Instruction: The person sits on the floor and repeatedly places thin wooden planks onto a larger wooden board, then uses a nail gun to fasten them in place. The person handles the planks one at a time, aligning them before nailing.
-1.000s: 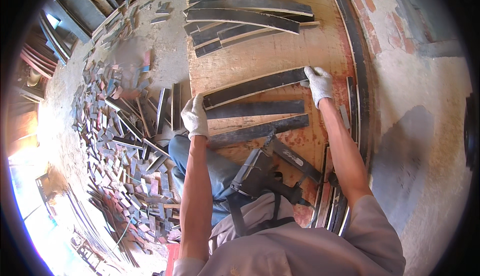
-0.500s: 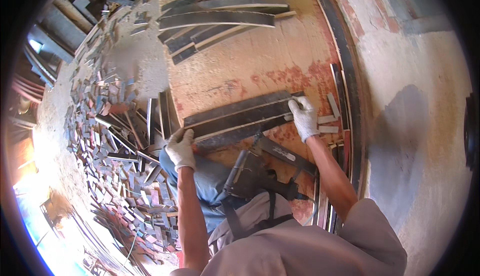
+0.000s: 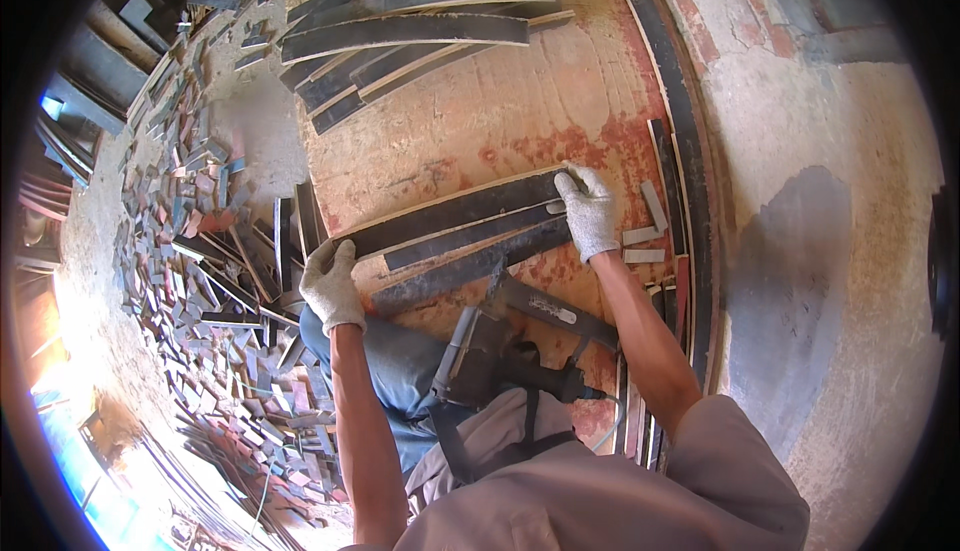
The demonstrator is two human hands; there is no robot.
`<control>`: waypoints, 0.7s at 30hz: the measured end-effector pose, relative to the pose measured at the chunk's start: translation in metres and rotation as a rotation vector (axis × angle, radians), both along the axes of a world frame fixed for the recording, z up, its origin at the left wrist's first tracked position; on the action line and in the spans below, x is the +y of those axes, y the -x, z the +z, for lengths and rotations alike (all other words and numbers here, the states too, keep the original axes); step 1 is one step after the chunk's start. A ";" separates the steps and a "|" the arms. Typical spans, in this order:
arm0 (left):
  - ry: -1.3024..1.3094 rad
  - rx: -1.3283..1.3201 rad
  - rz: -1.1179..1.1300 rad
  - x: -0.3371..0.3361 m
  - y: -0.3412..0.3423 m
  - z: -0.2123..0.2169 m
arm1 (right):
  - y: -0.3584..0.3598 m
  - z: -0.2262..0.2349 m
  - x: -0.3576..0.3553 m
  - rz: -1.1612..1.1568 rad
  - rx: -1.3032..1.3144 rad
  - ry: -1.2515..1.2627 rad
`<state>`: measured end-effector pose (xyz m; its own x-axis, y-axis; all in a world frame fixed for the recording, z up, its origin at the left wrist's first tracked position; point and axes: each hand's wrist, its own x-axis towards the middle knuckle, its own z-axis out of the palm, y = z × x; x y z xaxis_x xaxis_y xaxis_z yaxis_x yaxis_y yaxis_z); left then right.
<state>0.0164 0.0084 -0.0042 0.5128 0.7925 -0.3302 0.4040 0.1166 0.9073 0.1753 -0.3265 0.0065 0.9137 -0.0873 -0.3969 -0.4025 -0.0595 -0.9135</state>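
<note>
Strips drawn closer together than a second ago, when spread apart with bare wood between them. Now three in a tight, slightly fanned group on the near part of the table (image 3: 520,121): long dark strip (image 3: 450,213) on top, second strip (image 3: 470,238) touching it below, third strip (image 3: 460,269) just beside that, nearest the body. Gloved left hand (image 3: 330,286) at the table's left edge, lower than before, closed around the left end of the long dark strip. Gloved right hand (image 3: 588,213) likewise nearer the body, fingers curved down over the right ends of the strips; cannot tell whether gripping or only pressing flat. Judging from this, gathering mostly done: ends roughly level under the right hand, not yet square at the left. Grey power tool (image 3: 490,351) across the lap, just below the third strip, untouched by either hand. Short pale offcuts (image 3: 645,236) right of the right hand, near but apart from it. Stack of more dark strips (image 3: 400,31) at the far end of the table, well apart. Heap of scrap pieces (image 3: 190,251) on the floor to the left.
</note>
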 end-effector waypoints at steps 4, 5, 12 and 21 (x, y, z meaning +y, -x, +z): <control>0.018 -0.036 0.018 -0.004 0.001 -0.002 | -0.002 -0.002 -0.006 0.029 0.036 0.039; 0.041 -0.022 0.008 -0.003 0.003 -0.002 | -0.002 -0.004 -0.008 0.032 0.023 0.045; 0.021 0.040 0.014 -0.007 0.002 0.009 | -0.002 -0.007 -0.007 0.029 -0.011 0.053; -0.017 0.072 0.039 -0.005 0.006 0.002 | -0.004 -0.005 -0.007 0.067 0.008 0.176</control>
